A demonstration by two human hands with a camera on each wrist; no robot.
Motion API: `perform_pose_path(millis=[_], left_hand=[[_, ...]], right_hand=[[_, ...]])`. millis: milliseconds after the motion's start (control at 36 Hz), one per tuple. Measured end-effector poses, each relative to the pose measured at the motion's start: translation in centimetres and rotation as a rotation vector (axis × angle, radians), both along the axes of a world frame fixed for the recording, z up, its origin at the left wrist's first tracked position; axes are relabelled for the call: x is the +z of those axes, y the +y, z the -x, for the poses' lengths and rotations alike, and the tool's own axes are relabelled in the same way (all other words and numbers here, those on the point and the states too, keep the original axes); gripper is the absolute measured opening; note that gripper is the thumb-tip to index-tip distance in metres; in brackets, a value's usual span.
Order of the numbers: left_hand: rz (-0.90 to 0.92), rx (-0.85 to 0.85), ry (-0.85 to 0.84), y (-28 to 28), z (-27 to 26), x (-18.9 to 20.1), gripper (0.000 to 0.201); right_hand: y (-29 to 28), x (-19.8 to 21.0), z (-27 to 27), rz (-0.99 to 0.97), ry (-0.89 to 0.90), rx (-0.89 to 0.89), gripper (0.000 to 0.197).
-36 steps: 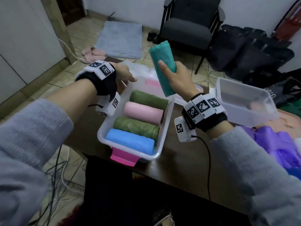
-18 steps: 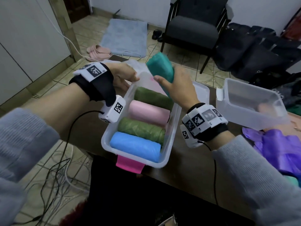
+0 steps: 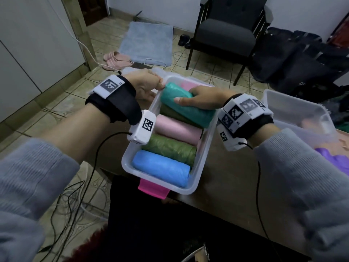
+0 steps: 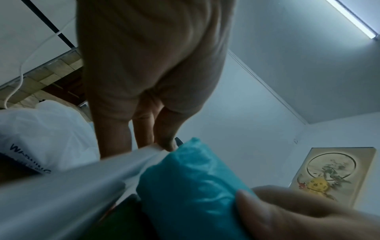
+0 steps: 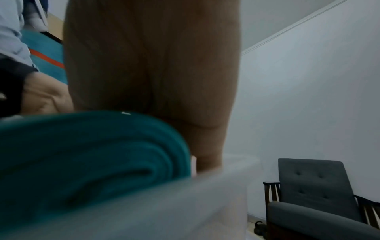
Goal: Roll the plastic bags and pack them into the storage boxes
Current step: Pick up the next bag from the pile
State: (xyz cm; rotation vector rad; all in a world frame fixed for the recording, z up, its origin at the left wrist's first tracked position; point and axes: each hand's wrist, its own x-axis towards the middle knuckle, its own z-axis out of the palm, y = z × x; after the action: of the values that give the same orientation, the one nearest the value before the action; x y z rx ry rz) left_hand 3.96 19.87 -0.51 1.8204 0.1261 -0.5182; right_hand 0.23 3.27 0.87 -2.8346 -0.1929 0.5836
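The one readable text is dark capitals on a white plastic bag at the left of the left wrist view, reading "WARNING", its last letters cut off. The squares on the wrist bands carry coded patterns only.

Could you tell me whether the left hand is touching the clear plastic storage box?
Touching: the left wrist view shows the left hand's fingertips on the clear plastic storage box's rim.

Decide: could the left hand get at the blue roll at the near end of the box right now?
Probably not at once: the left hand grips the box rim. The blue roll lies uncovered.
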Motion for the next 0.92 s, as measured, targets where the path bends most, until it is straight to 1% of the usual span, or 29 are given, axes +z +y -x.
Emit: perform_pose_path(millis=[139, 250, 306, 361, 417, 444, 472, 500, 556, 639, 694, 778, 917], left_hand=[[0.009, 0.028, -0.01, -0.1, -0.1, -0.3, 0.032], [0.018, 0.025, -0.014, -0.1, -0.3, -0.4, 0.029], [0.02, 0.014, -0.015, 0.0, -0.4, -0.4, 0.03], [0.033, -0.015, -0.011, 0.1, -0.5, -0.4, 0.028], [0.046, -0.027, -0.015, 0.2, -0.4, -0.3, 0.027], [0.052, -0.024, -0.017, 0.2, -0.4, -0.3, 0.027], [0.057, -0.02, -0.019, 0.2, -0.4, -0.3, 0.027], [0.06, -0.018, -0.02, 0.1, -0.4, -0.2, 0.027], [0.057, -0.023, -0.024, 0.0, -0.4, -0.2, 0.025], [0.024, -0.034, -0.036, -0.1, -0.3, 0.0, 0.029], [0.022, -0.033, -0.042, -0.1, -0.2, 0.1, 0.032], [0.029, -0.038, -0.039, -0.2, -0.1, 0.1, 0.03], [0.035, -0.04, -0.043, -0.6, 0.0, 0.2, 0.029]], right_hand=[[-0.1, 0.0, 0.7, -0.036, -0.004, 0.037, 0.056], [-0.3, -0.1, 0.6, -0.059, 0.03, 0.023, 0.057], [-0.6, -0.1, 0.6, -0.139, 0.04, -0.008, 0.051], [-1.0, 0.0, 0.7, -0.288, 0.015, -0.048, 0.041], [-1.1, 0.1, 0.9, -0.44, -0.068, -0.094, 0.034], [-1.0, 0.3, 0.9, -0.48, -0.141, -0.12, 0.033], [-0.9, 0.4, 1.0, -0.468, -0.239, -0.138, 0.034], [-0.7, 0.4, 1.1, -0.402, -0.346, -0.137, 0.038], [-0.2, 0.2, 1.4, -0.2, -0.506, -0.087, 0.049], [0.4, -0.9, 1.8, 0.051, -0.645, 0.001, 0.054], [0.6, -2.0, 1.9, 0.165, -0.698, 0.015, 0.054], [0.6, -2.9, 1.9, 0.222, -0.647, -0.024, 0.054], [-0.3, -2.9, 0.9, 0.096, -0.401, -0.023, 0.058]])
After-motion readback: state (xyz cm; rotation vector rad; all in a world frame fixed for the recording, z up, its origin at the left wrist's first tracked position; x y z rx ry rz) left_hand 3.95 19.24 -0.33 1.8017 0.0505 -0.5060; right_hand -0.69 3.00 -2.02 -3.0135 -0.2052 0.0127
